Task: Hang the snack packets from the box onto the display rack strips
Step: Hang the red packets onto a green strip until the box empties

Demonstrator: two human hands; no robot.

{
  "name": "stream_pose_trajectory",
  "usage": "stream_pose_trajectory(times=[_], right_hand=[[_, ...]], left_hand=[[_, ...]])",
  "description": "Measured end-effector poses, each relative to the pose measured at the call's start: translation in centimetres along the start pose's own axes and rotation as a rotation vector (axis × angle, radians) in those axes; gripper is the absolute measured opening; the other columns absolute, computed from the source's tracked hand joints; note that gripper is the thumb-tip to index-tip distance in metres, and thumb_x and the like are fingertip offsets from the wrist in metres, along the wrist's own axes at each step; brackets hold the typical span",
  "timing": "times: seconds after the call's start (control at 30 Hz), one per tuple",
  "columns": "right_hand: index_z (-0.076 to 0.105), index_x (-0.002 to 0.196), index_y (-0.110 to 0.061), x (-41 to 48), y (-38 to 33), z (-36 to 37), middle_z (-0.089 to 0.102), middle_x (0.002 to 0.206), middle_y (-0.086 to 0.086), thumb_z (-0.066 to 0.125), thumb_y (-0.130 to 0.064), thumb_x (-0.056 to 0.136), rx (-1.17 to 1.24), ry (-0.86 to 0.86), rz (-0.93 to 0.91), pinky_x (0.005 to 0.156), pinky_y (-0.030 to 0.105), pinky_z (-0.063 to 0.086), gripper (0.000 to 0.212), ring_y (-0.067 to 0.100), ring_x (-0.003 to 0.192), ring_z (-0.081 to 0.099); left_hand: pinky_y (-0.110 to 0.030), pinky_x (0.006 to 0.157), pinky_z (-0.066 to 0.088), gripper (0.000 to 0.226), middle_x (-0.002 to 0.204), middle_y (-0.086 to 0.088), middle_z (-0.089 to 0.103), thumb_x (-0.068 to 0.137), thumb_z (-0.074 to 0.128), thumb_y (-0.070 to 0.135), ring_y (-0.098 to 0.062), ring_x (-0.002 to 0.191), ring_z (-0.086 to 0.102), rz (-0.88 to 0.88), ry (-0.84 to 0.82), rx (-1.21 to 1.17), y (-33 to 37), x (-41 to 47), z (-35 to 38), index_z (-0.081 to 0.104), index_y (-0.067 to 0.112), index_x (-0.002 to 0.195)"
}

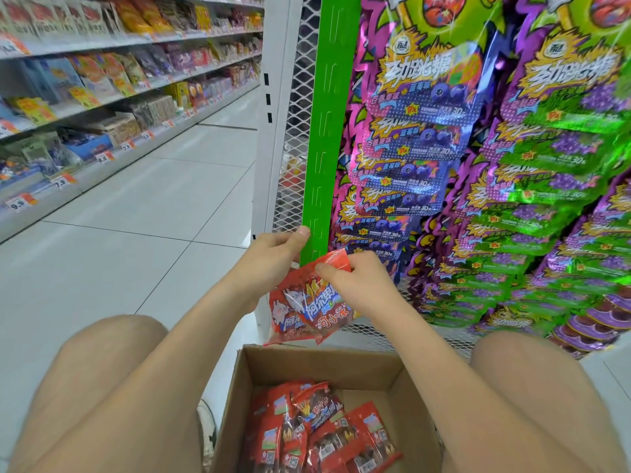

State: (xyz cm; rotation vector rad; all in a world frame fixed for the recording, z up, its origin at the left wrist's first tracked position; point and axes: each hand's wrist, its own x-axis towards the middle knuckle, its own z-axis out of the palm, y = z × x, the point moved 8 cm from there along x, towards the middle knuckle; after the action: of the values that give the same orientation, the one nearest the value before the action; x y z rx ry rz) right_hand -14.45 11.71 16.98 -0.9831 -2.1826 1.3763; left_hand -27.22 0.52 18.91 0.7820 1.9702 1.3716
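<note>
A green display strip [327,131] with empty hook slots hangs down the white mesh rack. My left hand [273,254] holds the strip's lower end, thumb against it. My right hand [355,278] pinches the top of a red snack packet [317,302] right at the strip's bottom. A second red packet [283,319] hangs just behind the first one. Below, between my knees, an open cardboard box [341,363] holds several more red packets [317,428].
Purple and green candy packets [512,186] fill the strips to the right of the green one. The white rack post [273,97] stands just left of it. A shelf aisle of goods [102,97] runs along the left, with tiled floor [153,216] between.
</note>
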Motion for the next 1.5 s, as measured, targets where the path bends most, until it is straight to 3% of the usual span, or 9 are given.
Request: stream_pose_trajectory(times=[0.1, 0.33, 0.57, 0.7, 0.77, 0.93, 1.17, 1.3, 1.5], right_hand=[[0.071, 0.066, -0.022, -0.4, -0.9, -0.4, 0.051, 0.052, -0.014, 0.073, -0.030, 0.093, 0.120, 0.045, -0.059, 0.067, 0.038, 0.054, 0.029, 0.010, 0.054, 0.047], [0.069, 0.070, -0.014, -0.8, -2.3, -1.2, 0.054, 0.049, -0.015, 0.070, -0.028, 0.097, 0.197, 0.142, -0.131, 0.054, 0.025, 0.037, 0.030, 0.002, 0.048, 0.045], [0.062, 0.059, -0.022, -0.7, -1.1, -0.6, 0.064, 0.058, -0.003, 0.071, -0.040, 0.089, 0.201, 0.146, -0.030, 0.062, 0.040, 0.047, 0.036, 0.019, 0.058, 0.061], [0.070, 0.088, -0.009, -0.5, -0.1, -0.1, 0.074, 0.095, 0.022, 0.068, -0.057, 0.085, 0.243, 0.041, 0.022, 0.081, 0.061, 0.058, 0.048, 0.045, 0.092, 0.071], [0.070, 0.094, -0.009, -0.3, 0.4, 0.1, 0.073, 0.097, 0.023, 0.063, -0.054, 0.093, 0.216, -0.005, 0.021, 0.082, 0.060, 0.057, 0.045, 0.044, 0.093, 0.070], [0.068, 0.086, -0.021, -0.2, 0.8, -2.7, 0.068, 0.075, -0.009, 0.069, -0.038, 0.098, -0.043, 0.158, -0.072, 0.065, 0.030, 0.044, 0.021, 0.011, 0.067, 0.060], [0.074, 0.085, -0.016, 0.5, 3.4, -1.6, 0.076, 0.075, 0.004, 0.073, -0.047, 0.091, -0.109, 0.001, -0.044, 0.067, 0.045, 0.054, 0.032, 0.023, 0.068, 0.069], [0.075, 0.110, -0.015, 0.5, 4.2, -0.9, 0.081, 0.096, 0.002, 0.080, -0.024, 0.091, 0.079, -0.118, -0.085, 0.090, 0.048, 0.062, 0.021, 0.018, 0.093, 0.078], [0.066, 0.122, -0.010, 0.1, 5.7, 0.5, 0.080, 0.101, 0.006, 0.080, -0.007, 0.090, 0.157, -0.095, -0.103, 0.083, 0.037, 0.063, 0.035, 0.015, 0.090, 0.077]], left_hand=[[-0.027, 0.077, 0.054, 0.046, 0.089, 0.006, 0.079, 0.107, 0.049, 0.056, -0.011, 0.082, 0.076, 0.039, -0.009, 0.008, 0.4, -0.2, 0.2, 0.071, 0.018, 0.122], [-0.038, 0.089, 0.061, 0.045, 0.095, -0.004, 0.083, 0.106, 0.048, 0.058, -0.022, 0.086, 0.081, 0.041, -0.093, -0.044, 0.8, -0.7, 1.2, 0.073, 0.020, 0.109], [-0.051, 0.093, 0.062, 0.050, 0.101, -0.013, 0.081, 0.104, 0.056, 0.054, -0.033, 0.095, 0.080, 0.045, -0.179, -0.098, 0.4, -0.6, 1.9, 0.071, 0.007, 0.114], [-0.058, 0.094, 0.061, 0.037, 0.098, -0.015, 0.080, 0.103, 0.064, 0.041, -0.035, 0.094, 0.079, 0.088, -0.143, -0.081, 0.3, -0.5, 1.9, 0.070, 0.004, 0.103], [-0.058, 0.093, 0.061, 0.033, 0.097, -0.014, 0.081, 0.103, 0.065, 0.038, -0.034, 0.094, 0.079, 0.094, -0.121, -0.086, 0.2, -0.4, 1.9, 0.072, 0.006, 0.101], [-0.042, 0.079, 0.060, 0.018, 0.093, -0.002, 0.081, 0.105, 0.064, 0.029, -0.014, 0.082, 0.077, 0.219, -0.022, -0.001, 0.9, -0.6, 1.8, 0.075, 0.015, 0.100], [-0.044, 0.087, 0.062, 0.014, 0.102, 0.007, 0.077, 0.102, 0.068, 0.032, -0.010, 0.097, 0.073, 0.426, -0.035, 0.227, 1.2, -1.1, 2.3, 0.070, 0.026, 0.115], [-0.044, 0.075, 0.057, 0.024, 0.098, 0.003, 0.075, 0.103, 0.066, 0.026, -0.023, 0.087, 0.069, 0.534, 0.131, 0.615, -0.1, -2.0, 3.0, 0.057, 0.026, 0.125], [-0.012, 0.067, 0.045, 0.016, 0.090, 0.012, 0.073, 0.098, 0.074, 0.019, -0.001, 0.077, 0.067, 0.474, 0.164, 0.404, -1.7, -1.4, 1.9, 0.065, 0.022, 0.111]])
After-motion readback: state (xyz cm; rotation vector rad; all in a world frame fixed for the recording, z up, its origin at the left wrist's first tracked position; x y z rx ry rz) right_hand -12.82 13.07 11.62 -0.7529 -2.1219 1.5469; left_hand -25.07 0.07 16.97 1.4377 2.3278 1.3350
